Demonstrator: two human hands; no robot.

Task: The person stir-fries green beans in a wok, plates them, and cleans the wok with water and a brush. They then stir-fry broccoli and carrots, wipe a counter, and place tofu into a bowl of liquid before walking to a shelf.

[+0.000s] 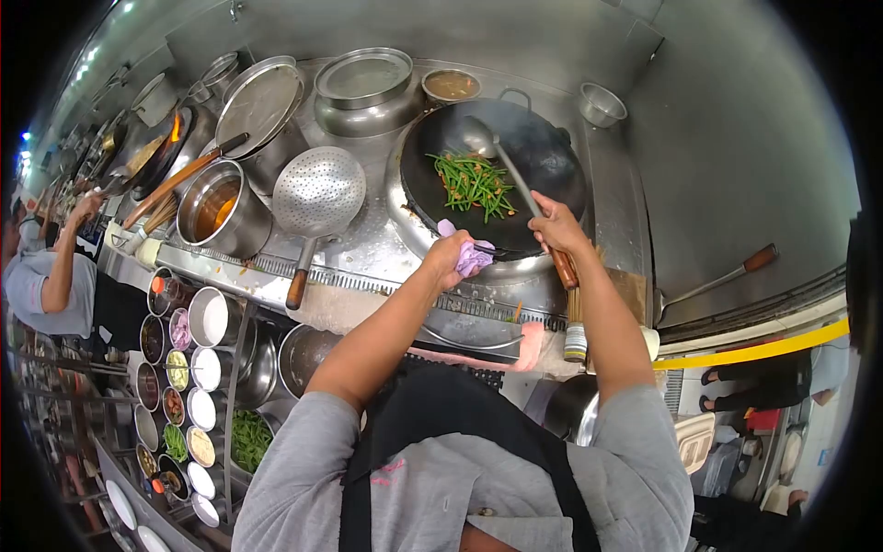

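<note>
Green beans lie heaped in a large dark wok on the stove. My left hand is closed on a light purple cloth at the wok's near rim; whether it also grips the rim is hidden. In my right hand is a ladle, held by its long handle with the wooden end pointing toward me. The ladle's bowl sits inside the wok, just behind the beans. A little steam or smoke hangs over the wok's right side.
Left of the wok, a perforated strainer lies on the counter beside a pot of orange liquid. A bamboo brush stands near my right forearm. Ingredient bowls fill a rack at lower left. Another person works at far left.
</note>
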